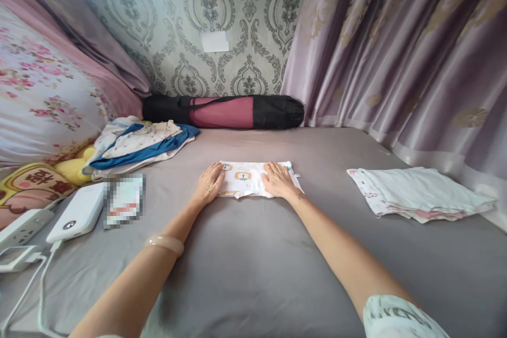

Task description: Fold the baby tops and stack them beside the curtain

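Observation:
A white printed cloth (pixel 250 182), folded into a rectangle, lies flat on the grey bed sheet (pixel 253 264). It looks like a small garment with orange and green pictures; a little tag sticks out at its right edge. My left hand (pixel 210 182) rests on its left end, fingers stretched out over the fabric. On its right half lies my right hand (pixel 277 179), palm down with the fingers spread. Neither hand grips the cloth.
To the right lies a stack of folded cloths (pixel 428 190). Crumpled clothes (pixel 146 142) sit back left, near a white power bank (pixel 77 211) with cables and a power strip (pixel 26 227). A long black and red bag (pixel 222 112) lies along the wall.

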### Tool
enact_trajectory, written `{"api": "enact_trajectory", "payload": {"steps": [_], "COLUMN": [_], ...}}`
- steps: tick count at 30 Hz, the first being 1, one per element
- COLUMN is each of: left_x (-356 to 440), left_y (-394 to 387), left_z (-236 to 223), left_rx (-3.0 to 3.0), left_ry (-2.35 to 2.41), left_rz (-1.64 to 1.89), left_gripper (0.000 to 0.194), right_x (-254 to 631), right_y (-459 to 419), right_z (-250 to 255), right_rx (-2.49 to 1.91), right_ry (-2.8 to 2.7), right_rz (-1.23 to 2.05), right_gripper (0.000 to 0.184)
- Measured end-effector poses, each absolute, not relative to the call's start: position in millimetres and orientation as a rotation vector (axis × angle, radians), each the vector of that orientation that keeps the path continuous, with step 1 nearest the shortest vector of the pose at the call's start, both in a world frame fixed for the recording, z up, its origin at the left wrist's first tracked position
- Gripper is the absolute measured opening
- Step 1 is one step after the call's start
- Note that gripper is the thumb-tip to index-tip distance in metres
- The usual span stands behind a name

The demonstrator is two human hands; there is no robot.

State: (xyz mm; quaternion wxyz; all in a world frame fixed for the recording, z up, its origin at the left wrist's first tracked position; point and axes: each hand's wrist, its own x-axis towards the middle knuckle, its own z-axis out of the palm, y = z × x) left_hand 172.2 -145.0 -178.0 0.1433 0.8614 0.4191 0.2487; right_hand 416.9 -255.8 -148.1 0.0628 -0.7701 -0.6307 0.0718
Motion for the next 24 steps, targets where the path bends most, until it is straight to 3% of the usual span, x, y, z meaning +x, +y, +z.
{"api": "enact_trajectory", "payload": {"steps": [24], "left_x": [176.1], "left_y": [-147.8], "left_z": [-170.0], "left_rx": [2.370], "left_ry": [1.411], "left_rz": [0.871], "left_gripper": [0.041], "right_x": [368.2], "right_y": [-224.6], "right_z": [-134.7], "right_rx": [-2.319], "right_ry": [-1.922], "right_rz": [0.316], "right_gripper": [0.066]}}
